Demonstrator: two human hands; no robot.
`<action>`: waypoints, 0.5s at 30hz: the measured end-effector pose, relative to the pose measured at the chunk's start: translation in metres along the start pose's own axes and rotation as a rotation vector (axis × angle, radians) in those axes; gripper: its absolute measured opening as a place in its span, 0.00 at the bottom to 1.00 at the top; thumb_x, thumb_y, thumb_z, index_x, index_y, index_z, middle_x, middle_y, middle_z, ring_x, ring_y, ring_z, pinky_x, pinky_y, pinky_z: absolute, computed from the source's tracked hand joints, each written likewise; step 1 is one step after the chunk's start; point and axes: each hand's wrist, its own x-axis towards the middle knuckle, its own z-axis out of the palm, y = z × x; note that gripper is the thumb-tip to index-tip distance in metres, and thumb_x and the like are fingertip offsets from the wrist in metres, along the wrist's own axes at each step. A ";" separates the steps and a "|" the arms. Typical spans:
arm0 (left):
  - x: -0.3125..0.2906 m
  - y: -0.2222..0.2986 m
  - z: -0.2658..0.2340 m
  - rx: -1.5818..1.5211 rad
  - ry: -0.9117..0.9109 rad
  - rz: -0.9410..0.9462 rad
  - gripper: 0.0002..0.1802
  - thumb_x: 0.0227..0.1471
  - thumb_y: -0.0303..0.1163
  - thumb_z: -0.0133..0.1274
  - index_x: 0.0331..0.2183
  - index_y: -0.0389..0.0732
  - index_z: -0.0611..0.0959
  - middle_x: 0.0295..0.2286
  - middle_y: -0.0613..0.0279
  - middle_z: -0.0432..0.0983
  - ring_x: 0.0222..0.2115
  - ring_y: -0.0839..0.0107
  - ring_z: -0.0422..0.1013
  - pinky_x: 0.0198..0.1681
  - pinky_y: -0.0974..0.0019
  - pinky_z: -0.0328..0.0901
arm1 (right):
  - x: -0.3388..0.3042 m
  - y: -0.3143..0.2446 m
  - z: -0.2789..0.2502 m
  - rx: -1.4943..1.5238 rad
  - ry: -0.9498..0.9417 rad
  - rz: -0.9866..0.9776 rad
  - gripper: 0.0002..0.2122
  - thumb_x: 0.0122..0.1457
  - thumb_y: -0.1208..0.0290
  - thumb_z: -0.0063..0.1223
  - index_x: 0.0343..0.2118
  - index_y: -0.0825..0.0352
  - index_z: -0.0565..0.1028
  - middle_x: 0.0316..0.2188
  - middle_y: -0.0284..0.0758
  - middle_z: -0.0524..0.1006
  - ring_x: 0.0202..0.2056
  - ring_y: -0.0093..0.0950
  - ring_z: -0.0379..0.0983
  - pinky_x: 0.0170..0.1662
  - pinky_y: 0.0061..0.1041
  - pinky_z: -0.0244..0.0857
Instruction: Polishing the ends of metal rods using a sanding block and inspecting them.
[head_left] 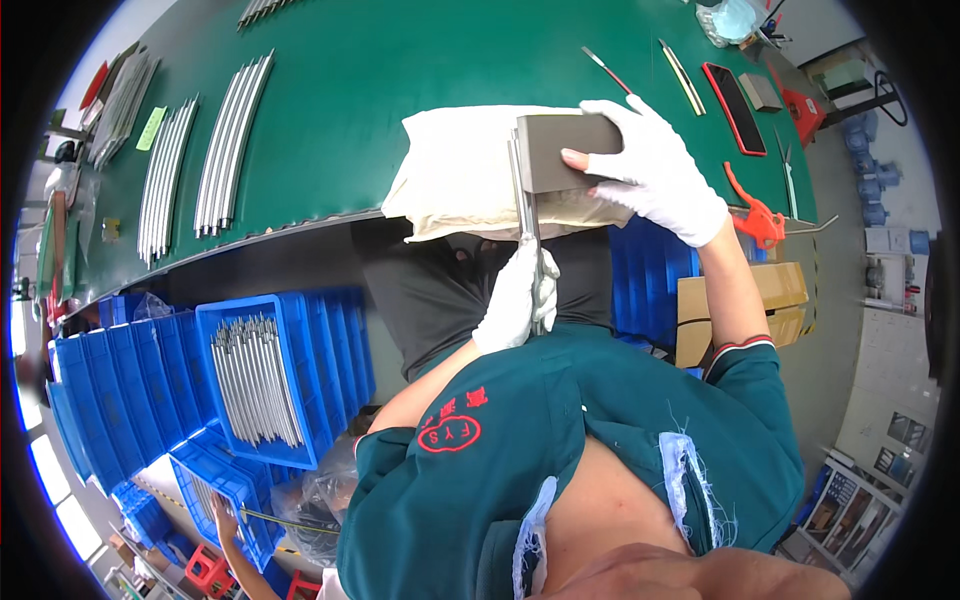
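My left hand (512, 302), in a white glove, is wrapped round the near end of a slim metal rod (530, 222), in front of my body. The rod points away from me over a white cloth pad (450, 165) at the table's near edge; whether it is one rod or two side by side I cannot tell. In my right hand (655, 175), gloved in white with some bare fingertips, is a grey-brown rectangular block (550, 150). Thumb and fingers grip its right side. The block's left edge lies against the far part of the rod.
Silvery rods (232, 150) lie in rows on the green table (340, 60). To the right are a red-framed phone (735, 108), a smaller block (760, 92) and an orange-red air gun (762, 222). Below left, a blue crate (318, 350) holds rods; another person's hand (225, 520) reaches near crates.
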 end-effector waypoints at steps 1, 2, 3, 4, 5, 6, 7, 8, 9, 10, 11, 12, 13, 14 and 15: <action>0.000 0.000 0.000 -0.019 0.002 -0.020 0.22 0.56 0.52 0.34 0.25 0.44 0.67 0.11 0.71 0.55 0.07 0.80 0.53 0.09 0.75 0.53 | -0.001 -0.004 0.001 -0.055 -0.018 0.025 0.21 0.39 0.65 0.59 0.41 0.43 0.74 0.41 0.35 0.69 0.37 0.37 0.66 0.40 0.29 0.60; 0.000 0.001 0.001 -0.022 0.006 -0.018 0.22 0.56 0.52 0.34 0.25 0.44 0.67 0.11 0.71 0.55 0.07 0.80 0.53 0.09 0.75 0.53 | 0.000 -0.012 0.004 -0.110 -0.035 0.051 0.20 0.40 0.65 0.59 0.41 0.43 0.74 0.41 0.35 0.69 0.38 0.36 0.66 0.40 0.30 0.60; 0.000 0.000 0.002 -0.023 0.021 -0.030 0.22 0.56 0.52 0.34 0.25 0.44 0.67 0.11 0.71 0.55 0.07 0.81 0.52 0.09 0.75 0.53 | 0.009 -0.028 0.009 -0.113 -0.009 0.005 0.20 0.40 0.64 0.58 0.41 0.43 0.74 0.41 0.35 0.69 0.38 0.35 0.67 0.41 0.31 0.59; 0.000 0.000 0.003 -0.026 0.038 -0.038 0.23 0.56 0.53 0.34 0.24 0.44 0.67 0.11 0.71 0.55 0.07 0.81 0.52 0.09 0.75 0.53 | 0.018 -0.040 0.014 -0.116 0.017 -0.045 0.19 0.41 0.63 0.58 0.41 0.43 0.74 0.40 0.35 0.69 0.39 0.34 0.67 0.42 0.32 0.59; 0.000 -0.001 0.002 -0.026 0.038 -0.040 0.23 0.56 0.53 0.34 0.24 0.44 0.67 0.11 0.71 0.55 0.07 0.81 0.52 0.09 0.75 0.53 | 0.016 -0.042 0.024 -0.123 0.087 -0.026 0.19 0.42 0.63 0.57 0.41 0.42 0.74 0.40 0.35 0.69 0.39 0.35 0.66 0.45 0.34 0.56; 0.001 -0.001 0.001 -0.037 0.022 -0.038 0.23 0.56 0.53 0.33 0.24 0.44 0.68 0.10 0.71 0.55 0.07 0.81 0.52 0.09 0.75 0.53 | 0.014 -0.038 0.022 -0.126 0.087 -0.024 0.19 0.42 0.63 0.57 0.41 0.42 0.74 0.40 0.35 0.69 0.39 0.35 0.66 0.45 0.34 0.56; 0.002 0.000 0.000 -0.046 0.008 -0.037 0.23 0.56 0.53 0.33 0.24 0.44 0.68 0.10 0.71 0.55 0.07 0.81 0.52 0.09 0.75 0.53 | 0.009 -0.029 0.017 -0.116 0.021 -0.014 0.19 0.42 0.63 0.57 0.42 0.42 0.74 0.41 0.36 0.69 0.40 0.35 0.66 0.46 0.34 0.55; 0.001 0.001 -0.001 -0.044 0.006 -0.039 0.23 0.56 0.53 0.33 0.24 0.44 0.68 0.10 0.71 0.55 0.07 0.81 0.52 0.09 0.75 0.53 | 0.003 -0.021 0.009 -0.108 -0.046 -0.003 0.19 0.42 0.63 0.57 0.42 0.42 0.74 0.41 0.36 0.68 0.41 0.36 0.65 0.48 0.34 0.55; 0.002 0.002 -0.001 -0.058 0.004 -0.045 0.24 0.56 0.53 0.33 0.24 0.43 0.68 0.10 0.71 0.54 0.07 0.81 0.52 0.08 0.75 0.53 | -0.005 -0.015 -0.004 -0.173 -0.105 0.074 0.19 0.42 0.64 0.57 0.41 0.44 0.74 0.43 0.37 0.68 0.43 0.35 0.65 0.50 0.34 0.54; 0.001 0.002 0.000 -0.071 0.001 -0.050 0.24 0.56 0.53 0.33 0.24 0.43 0.68 0.10 0.71 0.54 0.07 0.81 0.52 0.08 0.75 0.53 | -0.016 -0.008 -0.015 -0.167 -0.082 0.084 0.19 0.42 0.64 0.57 0.41 0.46 0.75 0.44 0.37 0.68 0.44 0.33 0.65 0.50 0.34 0.54; 0.000 0.002 0.001 -0.072 0.000 -0.047 0.24 0.56 0.53 0.33 0.24 0.43 0.68 0.10 0.71 0.54 0.07 0.81 0.52 0.08 0.75 0.53 | -0.023 -0.006 -0.021 -0.163 -0.082 0.125 0.19 0.41 0.65 0.58 0.41 0.46 0.75 0.44 0.37 0.68 0.44 0.33 0.65 0.50 0.34 0.54; 0.001 0.001 0.001 -0.061 0.003 -0.046 0.25 0.55 0.55 0.32 0.24 0.44 0.68 0.09 0.71 0.53 0.06 0.80 0.51 0.07 0.75 0.52 | -0.026 -0.007 -0.024 -0.158 -0.086 0.171 0.19 0.41 0.65 0.58 0.41 0.47 0.75 0.44 0.36 0.68 0.44 0.33 0.65 0.50 0.34 0.54; 0.003 0.000 0.001 -0.049 0.007 -0.045 0.26 0.55 0.57 0.31 0.24 0.45 0.68 0.09 0.71 0.52 0.05 0.80 0.50 0.06 0.74 0.51 | -0.025 -0.009 -0.024 -0.157 -0.089 0.170 0.19 0.41 0.65 0.58 0.41 0.47 0.75 0.44 0.36 0.68 0.44 0.33 0.65 0.50 0.34 0.54; 0.003 0.000 0.001 -0.051 0.009 -0.044 0.26 0.55 0.57 0.31 0.24 0.45 0.68 0.09 0.71 0.52 0.05 0.80 0.50 0.06 0.74 0.51 | -0.020 -0.013 -0.023 -0.120 -0.073 0.148 0.19 0.41 0.65 0.58 0.41 0.46 0.75 0.44 0.36 0.68 0.43 0.33 0.65 0.50 0.35 0.54; 0.004 0.000 0.001 -0.039 0.007 -0.038 0.26 0.55 0.57 0.31 0.24 0.45 0.68 0.09 0.71 0.52 0.05 0.79 0.50 0.06 0.74 0.51 | -0.014 -0.018 -0.021 -0.085 -0.058 0.130 0.19 0.41 0.65 0.57 0.41 0.46 0.75 0.44 0.36 0.68 0.43 0.32 0.65 0.50 0.35 0.54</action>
